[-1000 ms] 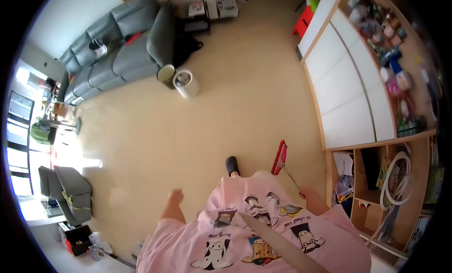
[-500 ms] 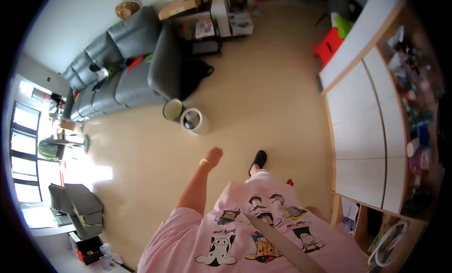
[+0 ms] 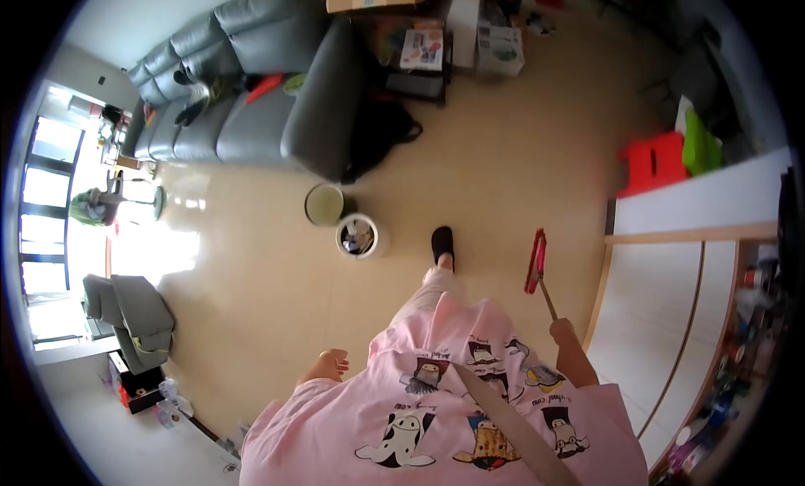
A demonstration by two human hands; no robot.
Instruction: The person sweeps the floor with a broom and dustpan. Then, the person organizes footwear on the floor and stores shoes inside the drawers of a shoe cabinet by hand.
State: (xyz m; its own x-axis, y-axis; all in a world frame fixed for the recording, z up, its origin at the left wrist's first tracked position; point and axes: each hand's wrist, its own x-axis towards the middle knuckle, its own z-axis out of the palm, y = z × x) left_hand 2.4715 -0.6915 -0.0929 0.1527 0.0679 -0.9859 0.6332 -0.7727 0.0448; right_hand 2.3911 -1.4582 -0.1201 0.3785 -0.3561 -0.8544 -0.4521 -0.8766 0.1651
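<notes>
My right hand (image 3: 563, 328) is closed around the thin handle of a broom (image 3: 537, 264), or a similar long-handled sweeper. Its narrow red head is ahead of the hand, low near the floor; I cannot tell if it touches. My left hand (image 3: 333, 364) hangs beside the pink printed shirt (image 3: 436, 402), holding nothing, its fingers loosely bent and a little apart. One foot in a black shoe (image 3: 443, 244) is stepping forward between the hands. A beige strap (image 3: 503, 423) runs diagonally across the shirt.
Ahead stand a white bin (image 3: 358, 236) with things in it and a greenish bin (image 3: 324, 205). A grey sofa (image 3: 251, 134) with a black bag (image 3: 386, 138) lies beyond. Right are a white cabinet (image 3: 646, 318) and a red stool (image 3: 654, 163). A folded grey chair (image 3: 138, 318) is left.
I have walked forward, so the bins, sofa and stool appear shifted. My left hand has swung back toward my body. My right hand and the red broom head have come into full view.
</notes>
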